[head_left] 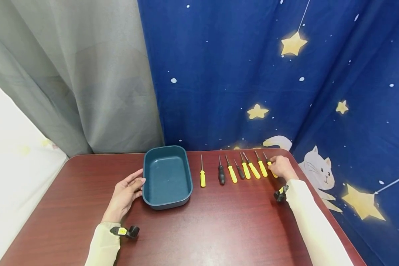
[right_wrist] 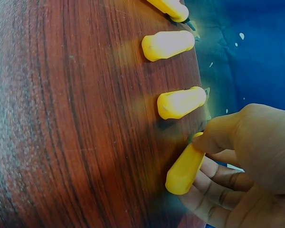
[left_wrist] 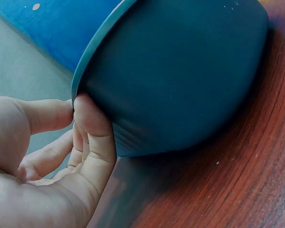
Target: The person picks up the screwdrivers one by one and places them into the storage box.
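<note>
The relation that counts is the wide stretch between the screwdriver (right_wrist: 184, 171) at the right hand (head_left: 280, 168) and the blue-green box (head_left: 167, 181) well off to its left: they lie at opposite ends of the row, with the seven other screwdrivers (head_left: 232, 174) spread between them. The end screwdriver lies near the far right corner of the desk (head_left: 203, 229), its long axis running away from the person and slanting leftward, shaft towards the far edge and yellow handle towards the near side. In the right wrist view it sits at a clear angle to the handle next to it. The right hand is by far the nearer of the hands, its thumb and fingers closed about the upper handle, close to the shaft; whether the tool is lifted at all I cannot tell. The left hand (head_left: 123, 195) is at the box's left side, thumb and bent finger pinching the rim with little gap between them. From there, the end screwdriver lies far to the right, beyond both the box and the rest of the row.
</note>
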`<action>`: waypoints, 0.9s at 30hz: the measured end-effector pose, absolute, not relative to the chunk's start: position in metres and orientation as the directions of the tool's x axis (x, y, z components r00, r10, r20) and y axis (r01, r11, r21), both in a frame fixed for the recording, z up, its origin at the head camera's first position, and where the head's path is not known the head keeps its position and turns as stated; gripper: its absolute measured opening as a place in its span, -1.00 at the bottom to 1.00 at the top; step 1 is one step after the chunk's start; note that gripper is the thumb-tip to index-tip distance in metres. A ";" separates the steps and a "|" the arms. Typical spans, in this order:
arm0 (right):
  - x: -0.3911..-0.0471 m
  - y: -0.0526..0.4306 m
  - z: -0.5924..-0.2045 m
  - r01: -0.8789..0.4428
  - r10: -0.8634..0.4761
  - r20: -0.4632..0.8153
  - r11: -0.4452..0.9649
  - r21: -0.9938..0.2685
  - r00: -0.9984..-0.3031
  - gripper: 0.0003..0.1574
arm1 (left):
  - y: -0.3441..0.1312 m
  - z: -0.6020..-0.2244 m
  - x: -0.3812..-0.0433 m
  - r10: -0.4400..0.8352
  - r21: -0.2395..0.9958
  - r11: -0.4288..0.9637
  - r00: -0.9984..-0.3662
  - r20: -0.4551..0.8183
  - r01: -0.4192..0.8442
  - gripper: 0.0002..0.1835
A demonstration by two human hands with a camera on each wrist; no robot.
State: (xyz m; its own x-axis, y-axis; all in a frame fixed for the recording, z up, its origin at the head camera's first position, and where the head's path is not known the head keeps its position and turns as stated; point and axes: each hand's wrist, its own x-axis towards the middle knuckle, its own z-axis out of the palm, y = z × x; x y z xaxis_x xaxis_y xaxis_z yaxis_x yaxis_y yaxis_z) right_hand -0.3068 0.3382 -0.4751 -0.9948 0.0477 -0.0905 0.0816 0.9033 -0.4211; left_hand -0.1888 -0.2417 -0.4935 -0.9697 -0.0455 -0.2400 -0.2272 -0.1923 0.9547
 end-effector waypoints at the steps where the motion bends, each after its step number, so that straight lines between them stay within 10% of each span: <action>1: -0.306 0.338 -0.475 0.078 0.044 -0.091 0.904 -0.420 -0.995 -0.53 | -0.242 -0.494 -0.189 -0.046 0.955 -0.190 -0.970 -0.238 -0.225 -0.36; 27: -0.293 0.332 -0.464 0.041 0.051 0.007 0.874 -0.483 -0.999 -0.51 | -0.243 -0.496 -0.188 -0.028 0.958 -0.195 -0.975 -0.220 -0.210 -0.33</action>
State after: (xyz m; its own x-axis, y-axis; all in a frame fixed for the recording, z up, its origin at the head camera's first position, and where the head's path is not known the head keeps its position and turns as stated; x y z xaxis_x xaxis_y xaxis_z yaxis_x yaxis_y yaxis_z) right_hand -0.2929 0.3323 -0.4644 -0.9987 0.0512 0.0073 0.0413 0.8745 -0.4833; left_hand -0.1879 -0.2426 -0.4965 -0.9751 -0.0280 -0.2199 -0.2104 -0.1951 0.9579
